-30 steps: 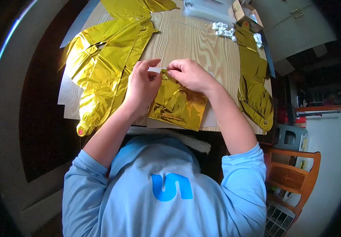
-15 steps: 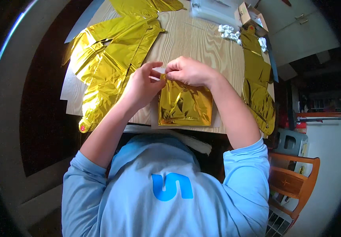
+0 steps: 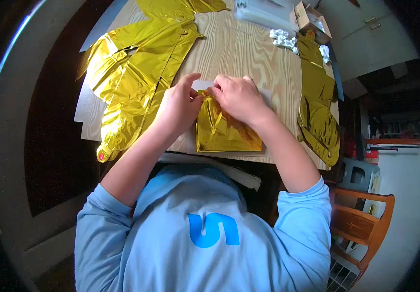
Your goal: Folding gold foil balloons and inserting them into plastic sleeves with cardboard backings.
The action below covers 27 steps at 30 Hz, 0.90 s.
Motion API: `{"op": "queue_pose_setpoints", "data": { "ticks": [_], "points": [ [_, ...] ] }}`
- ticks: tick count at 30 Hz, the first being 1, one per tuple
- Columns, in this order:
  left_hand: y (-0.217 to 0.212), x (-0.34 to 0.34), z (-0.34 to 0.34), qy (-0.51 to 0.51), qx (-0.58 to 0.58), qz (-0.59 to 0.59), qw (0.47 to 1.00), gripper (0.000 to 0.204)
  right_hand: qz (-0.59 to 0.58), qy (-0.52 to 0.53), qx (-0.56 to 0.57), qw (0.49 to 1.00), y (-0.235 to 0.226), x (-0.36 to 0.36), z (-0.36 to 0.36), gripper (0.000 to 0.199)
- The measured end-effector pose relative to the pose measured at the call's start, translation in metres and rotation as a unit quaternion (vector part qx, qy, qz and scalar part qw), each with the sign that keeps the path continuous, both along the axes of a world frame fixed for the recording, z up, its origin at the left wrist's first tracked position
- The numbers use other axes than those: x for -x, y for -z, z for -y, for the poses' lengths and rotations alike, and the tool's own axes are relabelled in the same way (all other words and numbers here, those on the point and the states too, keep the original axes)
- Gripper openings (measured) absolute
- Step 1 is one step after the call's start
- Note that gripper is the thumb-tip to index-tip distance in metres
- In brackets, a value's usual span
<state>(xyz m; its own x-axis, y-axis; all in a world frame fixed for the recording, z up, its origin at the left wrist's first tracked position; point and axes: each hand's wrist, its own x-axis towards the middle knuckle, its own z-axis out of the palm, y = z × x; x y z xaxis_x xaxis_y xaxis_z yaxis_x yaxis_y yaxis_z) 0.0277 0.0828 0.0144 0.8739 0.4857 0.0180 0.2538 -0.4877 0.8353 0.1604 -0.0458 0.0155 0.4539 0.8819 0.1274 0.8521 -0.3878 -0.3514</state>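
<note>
A gold foil balloon (image 3: 227, 134), folded into a flat rectangle, lies on a pale sheet (image 3: 191, 142) at the table's near edge. Over its upper left corner is my left hand (image 3: 177, 104), thumb and fingers bent together at the foil and the index finger raised. My right hand (image 3: 239, 99) presses on the upper edge, its thumb and fingertips closed on the foil there. The two sets of fingertips nearly meet. What lies under my right palm is hidden.
Flat, unfolded gold foil balloons (image 3: 137, 73) spread over the table's left side. Another gold foil strip (image 3: 314, 87) runs down the right edge. Crumpled white pieces (image 3: 283, 40), a clear plastic pack (image 3: 266, 14) and an open cardboard box (image 3: 312, 22) sit at the far right. A wooden chair (image 3: 361, 224) stands right.
My right hand has come slightly down and turned more palm-down over the foil. The folded balloon has shifted slightly up, and my left hand has stayed nearly in place.
</note>
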Motion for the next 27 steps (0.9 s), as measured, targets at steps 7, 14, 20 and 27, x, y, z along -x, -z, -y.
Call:
{"op": "queue_pose_setpoints", "data": {
  "ticks": [7,14,20,27],
  "points": [
    [0.008,0.005,0.014,-0.012,-0.156,0.044,0.987,0.051,0.112,-0.006,-0.095,0.989,0.024,0.007,0.006,0.016],
    [-0.01,0.02,0.03,0.073,-0.317,0.108,0.939,0.052,0.13,-0.007,-0.12,0.984,0.028,0.008,0.008,0.019],
    [0.024,0.03,0.034,0.17,-0.318,0.037,0.932,0.071,0.101,0.017,-0.14,0.985,0.03,0.006,0.01,0.021],
    [0.033,0.032,0.036,0.168,-0.378,0.019,0.91,0.084,0.074,0.029,-0.149,0.986,0.039,-0.004,0.012,0.033]
  ]
}}
